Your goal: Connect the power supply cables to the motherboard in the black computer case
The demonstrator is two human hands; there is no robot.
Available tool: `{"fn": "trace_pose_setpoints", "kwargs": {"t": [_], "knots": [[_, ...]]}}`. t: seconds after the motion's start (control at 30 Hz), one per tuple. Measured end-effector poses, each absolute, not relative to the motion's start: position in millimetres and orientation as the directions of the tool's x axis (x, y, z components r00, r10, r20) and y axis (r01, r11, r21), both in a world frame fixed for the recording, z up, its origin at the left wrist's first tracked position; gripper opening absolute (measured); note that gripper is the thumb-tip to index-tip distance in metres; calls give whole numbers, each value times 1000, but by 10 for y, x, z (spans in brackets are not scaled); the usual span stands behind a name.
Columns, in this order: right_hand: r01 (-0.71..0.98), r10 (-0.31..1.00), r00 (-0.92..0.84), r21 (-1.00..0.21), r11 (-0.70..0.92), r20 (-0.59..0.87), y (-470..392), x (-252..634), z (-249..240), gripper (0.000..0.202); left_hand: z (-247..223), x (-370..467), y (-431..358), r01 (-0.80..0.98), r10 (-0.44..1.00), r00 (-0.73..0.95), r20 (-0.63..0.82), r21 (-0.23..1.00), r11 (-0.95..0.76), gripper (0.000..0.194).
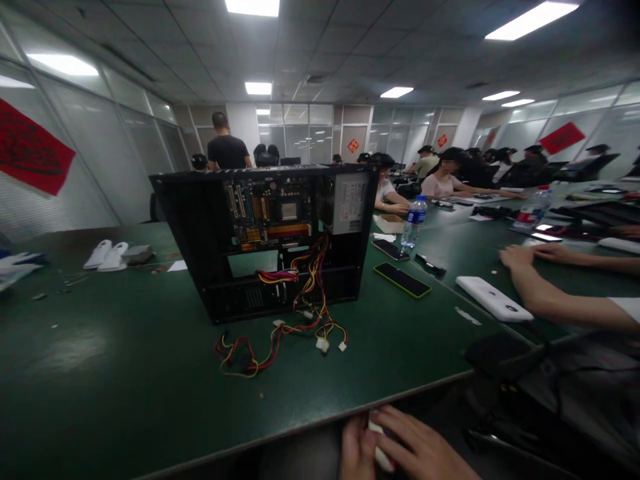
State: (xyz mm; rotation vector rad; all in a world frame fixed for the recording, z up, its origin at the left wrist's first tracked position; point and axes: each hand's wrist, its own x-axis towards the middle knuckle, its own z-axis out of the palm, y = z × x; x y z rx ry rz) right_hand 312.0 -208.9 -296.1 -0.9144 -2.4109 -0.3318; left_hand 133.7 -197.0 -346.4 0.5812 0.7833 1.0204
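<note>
Gripping a small white device (383, 457) w/ L hand (357, 448) & R hand (421, 445), prob. for steadiness, we face an upright open PC case (193, 257), turned our way, prob. for access.

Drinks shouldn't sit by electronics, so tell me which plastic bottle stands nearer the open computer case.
The blue-labelled bottle with the blue cap, just right of the case in the picture; the red-labelled bottle stands farther right.
</note>
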Motion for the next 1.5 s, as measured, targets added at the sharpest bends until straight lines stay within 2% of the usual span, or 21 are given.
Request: {"fn": "trace_pose_setpoints", "kwargs": {"t": [0.13, 0.3, 0.4, 0.53, 0.63, 0.87, 1.17, 1.33, 1.5], "knots": [[716, 542, -525, -4, 698, 656, -2172, 3087, -3098, 33, -3578, 1393, -2012, -690, 904, 270, -333, 587, 422, 63], [734, 603, -408, -146, 663, 686, -2253, 3081, -3147, 29, -3510, 1424, -1979, -790, 877, 367, -310, 395, 470, 41], [748, 682, -381, -226, 624, 624, -2340, 3113, -3142, 30, -3464, 1411, -1932, -797, 863, 421, -280, 339, 499, 36], [775, 795, -376, -309, 551, 475, -2428, 3082, -3098, 42, -3499, 1424, -1895, -770, 828, 446, -340, 326, 548, 33], [802, 828, -298, -346, 488, 476, -2412, 2959, -3039, 35, -3527, 1444, -1885, -778, 834, 420, -357, 332, 533, 30], [881, 845, -352, -164, 445, 402, -2336, 2766, -3075, 26, -3554, 1438, -1864, -796, 849, 365, -382, 344, 497, 25], [914, 847, -302, -118, 387, 437, -2339, 2756, -3180, 23, -3583, 1448, -1876, -809, 867, 312, -388, 371, 457, 28], [901, 843, -240, -213, 378, 481, -2396, 2687, -3236, 21, -3578, 1456, -1884, -823, 873, 264, -410, 376, 426, 28], [799, 788, -52, -448, 401, 613, -2322, 2710, -3022, 13, -3543, 1445, -1857, -806, 855, 320, -408, 357, 472, 27]]}}
